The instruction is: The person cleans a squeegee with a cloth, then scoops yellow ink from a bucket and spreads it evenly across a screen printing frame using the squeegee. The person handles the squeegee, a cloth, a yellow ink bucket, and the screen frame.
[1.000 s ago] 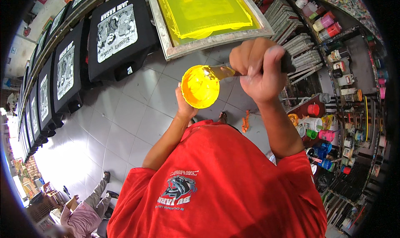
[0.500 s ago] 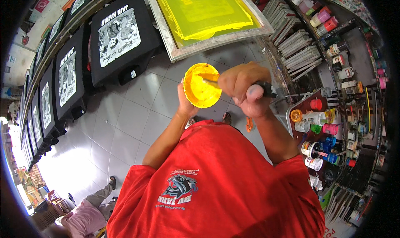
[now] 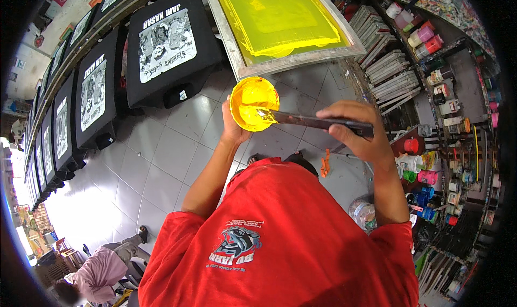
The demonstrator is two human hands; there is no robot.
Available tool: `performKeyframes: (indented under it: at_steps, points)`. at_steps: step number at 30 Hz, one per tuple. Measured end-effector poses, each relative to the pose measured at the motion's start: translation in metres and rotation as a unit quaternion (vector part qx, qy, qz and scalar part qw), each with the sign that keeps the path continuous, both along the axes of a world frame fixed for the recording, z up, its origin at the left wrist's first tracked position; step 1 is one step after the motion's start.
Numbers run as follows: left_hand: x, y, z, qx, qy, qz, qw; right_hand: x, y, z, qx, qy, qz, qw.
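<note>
My left hand (image 3: 231, 125) is wrapped round a tub of thick yellow paint (image 3: 249, 94), held upright with its open top facing the camera. My right hand (image 3: 355, 126) grips the dark handle of a long flat spatula (image 3: 301, 120), whose paint-smeared tip rests at the tub's lower right, in or against the yellow paint. Just above the tub is a screen frame (image 3: 242, 65) with yellow ink spread over its mesh (image 3: 285, 16).
Black printed shirts on boards (image 3: 167, 83) line the left. At right are stacked screens (image 3: 388, 75), shelved paint containers (image 3: 431, 43) and a clear plastic jug (image 3: 362, 213). Grey tiled floor (image 3: 156, 156) lies below. A seated co-worker (image 3: 99, 272) is at lower left.
My right hand has moved right and turned, and the spatula now lies more horizontally across the tub's edge. The tub has shifted slightly up and left.
</note>
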State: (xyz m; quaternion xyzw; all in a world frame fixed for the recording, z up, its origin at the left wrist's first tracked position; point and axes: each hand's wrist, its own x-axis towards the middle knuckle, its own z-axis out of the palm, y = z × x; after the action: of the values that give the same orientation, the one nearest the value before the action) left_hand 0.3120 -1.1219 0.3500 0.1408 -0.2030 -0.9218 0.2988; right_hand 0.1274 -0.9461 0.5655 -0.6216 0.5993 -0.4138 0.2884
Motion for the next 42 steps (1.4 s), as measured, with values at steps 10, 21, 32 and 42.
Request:
performKeyframes:
  at_steps: [10,21,32,42]
  points:
    - [-0.045,-0.025,0.014,0.001,0.012,-0.001,1.000,-0.052,-0.029,0.015,-0.149,0.202,0.165,0.954]
    - [-0.140,-0.053,0.040,-0.031,-0.015,0.024,0.999,-0.181,-0.065,0.044,-0.182,0.210,0.249,0.928]
    - [-0.175,-0.087,0.042,-0.064,-0.114,0.119,0.984,-0.242,-0.112,0.006,-0.200,0.133,0.164,0.957]
    - [-0.173,-0.152,0.054,-0.081,-0.134,0.214,0.964,-0.216,-0.156,-0.011,-0.076,0.488,0.075,0.866]
